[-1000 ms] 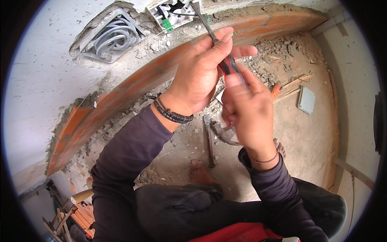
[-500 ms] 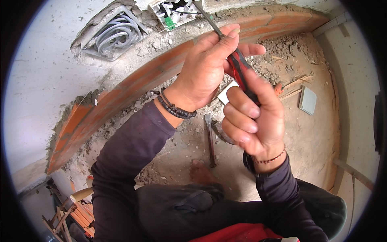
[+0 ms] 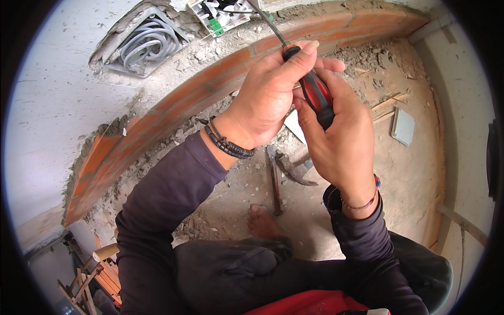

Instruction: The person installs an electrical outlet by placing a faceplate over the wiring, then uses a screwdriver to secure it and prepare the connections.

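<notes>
left hand [image 3: 270, 86] and right hand [image 3: 346, 139]: fingers gripping red-and-black plastic-handled screwdriver [image 3: 317, 96] | its shaft over white rectangular plastic box [image 3: 239, 24], tip unseen from here | seemingly midway: box front uncovered

Floor at right: open lane [image 3: 400, 178] beside the right hand [image 3: 344, 139], running down toward the knee [image 3: 425, 268]; pale plate [image 3: 402, 126] and wood strips [image 3: 389, 101] obstruct its upper end.
Floor at centre: hammer [image 3: 299, 171] and metal bar [image 3: 274, 184] in the way, bare foot [image 3: 262, 223] just below.
Upper centre: screwdriver [image 3: 317, 94] slants up before the white wall box [image 3: 236, 27], barring passage across the bricks [image 3: 210, 93].
Left of centre: rubble-strewn gap [image 3: 178, 137] between left forearm [image 3: 168, 194] and bricks.
</notes>
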Available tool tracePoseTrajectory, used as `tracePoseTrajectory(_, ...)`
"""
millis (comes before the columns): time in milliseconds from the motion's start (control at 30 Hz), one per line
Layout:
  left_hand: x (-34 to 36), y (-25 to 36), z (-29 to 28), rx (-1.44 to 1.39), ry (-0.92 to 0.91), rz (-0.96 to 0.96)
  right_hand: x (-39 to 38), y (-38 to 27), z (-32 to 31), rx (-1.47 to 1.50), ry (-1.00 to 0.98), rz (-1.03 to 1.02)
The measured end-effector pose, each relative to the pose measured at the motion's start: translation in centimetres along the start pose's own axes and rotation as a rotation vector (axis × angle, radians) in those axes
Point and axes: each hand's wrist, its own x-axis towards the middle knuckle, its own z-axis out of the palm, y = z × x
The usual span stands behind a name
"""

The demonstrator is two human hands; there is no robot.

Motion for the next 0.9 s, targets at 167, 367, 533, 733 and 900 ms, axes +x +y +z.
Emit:
tracePoseTrajectory(167, 0.1, -0.1, 0.5, -0.021, 0.072, 0.055, 0.1, -0.4, 0.0, 0.220, 0.022, 0.132)
tracePoseTrajectory(367, -0.2, -0.3, -0.2, -0.055, 0.030, -0.033, 0.0, 0.4, 0.8, 0.234, 0.034, 0.108)
tracePoseTrajectory(533, 0.4, -0.1, -0.1, -0.131, -0.044, -0.037, 0.0, -2.0, -1.5, 1.431, -0.241, 0.939)
tracePoseTrajectory(733, 0.3, -1.2, -0.2, -0.087, -0.037, -0.040, 0.1, -0.4, -0.4, 0.147, -0.087, 0.170)
tracePoseTrajectory(900, 0.4, -0.1, 0.1, -0.135, -0.026, -0.069, 0.0, 0.1, -0.1, 0.119, -0.005, 0.063)
